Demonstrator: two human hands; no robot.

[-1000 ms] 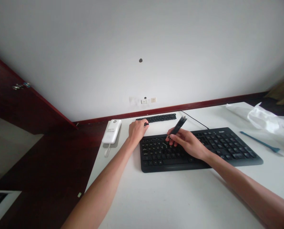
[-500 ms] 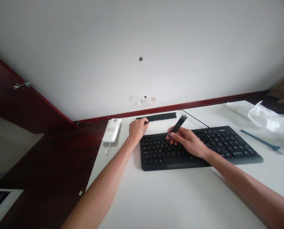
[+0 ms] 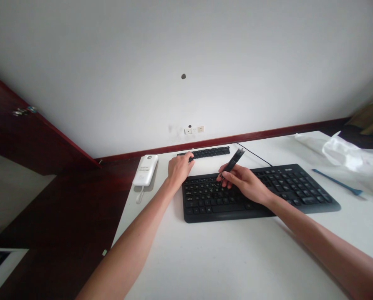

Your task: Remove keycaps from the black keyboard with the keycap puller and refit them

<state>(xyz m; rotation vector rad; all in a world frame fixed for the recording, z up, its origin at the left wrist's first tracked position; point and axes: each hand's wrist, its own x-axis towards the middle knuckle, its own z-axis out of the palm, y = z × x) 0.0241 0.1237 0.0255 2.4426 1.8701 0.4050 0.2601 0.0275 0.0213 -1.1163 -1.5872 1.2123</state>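
Note:
My right hand (image 3: pixel 245 183) is closed around a slim black tool (image 3: pixel 235 160) with a pale, clear-looking upper tip. Thin metal wires show at its lower end, over the left half of a black keyboard (image 3: pixel 230 211). Whether the wires touch a key is hard to see. Behind the keyboard, my left hand (image 3: pixel 178 168) has its fingers bent at the left end of a strip of black keycaps (image 3: pixel 210 152). A small black keycap (image 3: pixel 191 158) shows at its fingertips, apparently pinched between them.
A white power bank (image 3: pixel 145 171) with a short strap lies at the table's left edge. To the right of the keyboard are a blue stick-like tool (image 3: pixel 336 182) and a crumpled white plastic bag (image 3: pixel 346 154). The keyboard's cable (image 3: pixel 253 154) runs to the back edge, near the wall.
The view has shifted slightly. Both hands stay in nearly the same places, and the right hand's tool leans about as before.

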